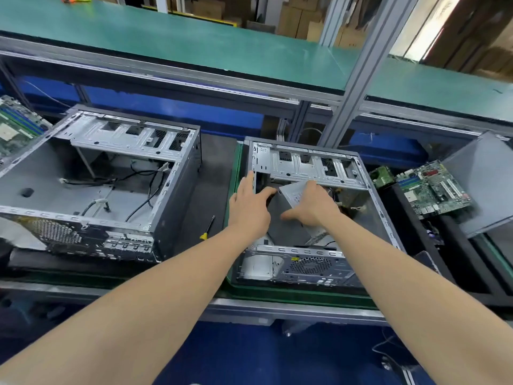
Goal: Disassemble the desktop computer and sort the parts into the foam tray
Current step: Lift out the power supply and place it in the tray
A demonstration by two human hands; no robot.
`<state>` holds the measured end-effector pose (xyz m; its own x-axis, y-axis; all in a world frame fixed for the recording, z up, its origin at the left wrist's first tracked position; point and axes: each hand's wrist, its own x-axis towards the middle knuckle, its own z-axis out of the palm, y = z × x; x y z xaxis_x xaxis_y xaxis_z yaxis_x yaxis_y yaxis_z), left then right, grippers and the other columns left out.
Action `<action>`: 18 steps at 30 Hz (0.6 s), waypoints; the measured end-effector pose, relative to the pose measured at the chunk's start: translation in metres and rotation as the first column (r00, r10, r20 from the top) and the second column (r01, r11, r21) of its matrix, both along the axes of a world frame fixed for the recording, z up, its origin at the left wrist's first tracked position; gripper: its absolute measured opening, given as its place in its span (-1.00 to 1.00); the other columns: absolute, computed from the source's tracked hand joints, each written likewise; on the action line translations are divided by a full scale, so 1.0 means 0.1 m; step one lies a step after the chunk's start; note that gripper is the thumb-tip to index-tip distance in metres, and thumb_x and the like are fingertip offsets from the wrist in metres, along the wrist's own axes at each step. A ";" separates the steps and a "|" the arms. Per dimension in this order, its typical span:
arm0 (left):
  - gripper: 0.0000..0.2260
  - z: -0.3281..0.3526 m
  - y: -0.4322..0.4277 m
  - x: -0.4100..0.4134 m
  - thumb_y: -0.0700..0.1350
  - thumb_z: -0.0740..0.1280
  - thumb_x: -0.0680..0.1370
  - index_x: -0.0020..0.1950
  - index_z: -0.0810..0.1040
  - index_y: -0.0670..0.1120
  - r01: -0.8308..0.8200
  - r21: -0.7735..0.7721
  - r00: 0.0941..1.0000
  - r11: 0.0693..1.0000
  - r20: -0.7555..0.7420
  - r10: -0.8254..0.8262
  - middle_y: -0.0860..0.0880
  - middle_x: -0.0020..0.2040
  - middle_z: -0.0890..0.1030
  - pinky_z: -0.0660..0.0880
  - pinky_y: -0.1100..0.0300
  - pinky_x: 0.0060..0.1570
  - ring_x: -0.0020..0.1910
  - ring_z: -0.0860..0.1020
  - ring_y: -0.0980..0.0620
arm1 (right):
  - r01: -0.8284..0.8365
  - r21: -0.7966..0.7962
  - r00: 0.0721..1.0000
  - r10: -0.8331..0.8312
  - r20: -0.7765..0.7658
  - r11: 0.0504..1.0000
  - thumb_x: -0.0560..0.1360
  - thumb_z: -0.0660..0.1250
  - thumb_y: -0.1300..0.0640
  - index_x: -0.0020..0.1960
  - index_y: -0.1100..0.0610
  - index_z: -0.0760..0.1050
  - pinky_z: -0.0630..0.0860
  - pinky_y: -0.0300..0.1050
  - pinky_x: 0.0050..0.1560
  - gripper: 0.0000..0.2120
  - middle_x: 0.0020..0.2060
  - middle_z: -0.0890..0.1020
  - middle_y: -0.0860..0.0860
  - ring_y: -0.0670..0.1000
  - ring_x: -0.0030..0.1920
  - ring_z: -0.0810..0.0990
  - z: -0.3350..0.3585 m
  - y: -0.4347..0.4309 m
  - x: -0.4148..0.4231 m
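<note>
We've got 2 open tower cases lying on their sides on the surface. The left case (116,140) is mostly gutted, with just some loose cables inside. The right case (313,266) sits in a green tray (236,162), and it's the one we've got both hands in.

The power supply (283,232) (the grey box with the label on top and a mesh end) is inside the right case, tipped up at an angle with 1 corner near the drive cage. Our right hand (313,207) has hold of it, fingers hooked over the upper edge and thumb spread out on the dark side. Our left hand (249,207) isn't gripping anything. Its fingers are straight up along the case's left wall and the thumb reaches over to touch the power supply's corner.

A yellow-handled screwdriver (208,227) lies on the dark mat between the 2 cases, well apart from either hand.

The black foam tray (408,218) is just right of the right case. A motherboard (433,187) rests tilted at the tray's far end, with a smaller green board (383,176) beside it. A grey side panel (483,184) sits further right. Another motherboard (16,126) pokes in at the far left edge, behind the left case. A green-topped shelf (194,37) runs across above everything.
</note>
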<state>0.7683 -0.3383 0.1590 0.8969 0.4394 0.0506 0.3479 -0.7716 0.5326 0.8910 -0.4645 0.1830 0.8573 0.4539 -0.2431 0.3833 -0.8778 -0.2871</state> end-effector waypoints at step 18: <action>-0.61 -0.10 -0.10 0.09 -0.25 0.40 0.48 0.29 0.42 -0.14 0.069 0.627 0.996 0.776 -0.081 -0.023 -0.25 0.51 0.28 0.07 -0.07 0.57 0.60 0.12 -0.22 | -0.449 -0.133 0.893 0.449 -0.027 0.884 0.11 0.79 0.10 0.61 -0.01 0.12 0.46 -0.02 0.13 0.26 0.48 0.42 0.02 0.15 0.35 0.49 0.29 -0.60 0.55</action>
<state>0.7775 -0.3478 0.1486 0.9265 0.2881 0.2419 0.3192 -0.9424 -0.1001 0.9463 -0.5250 0.2117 0.5705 0.7545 -0.3243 0.7464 -0.6411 -0.1785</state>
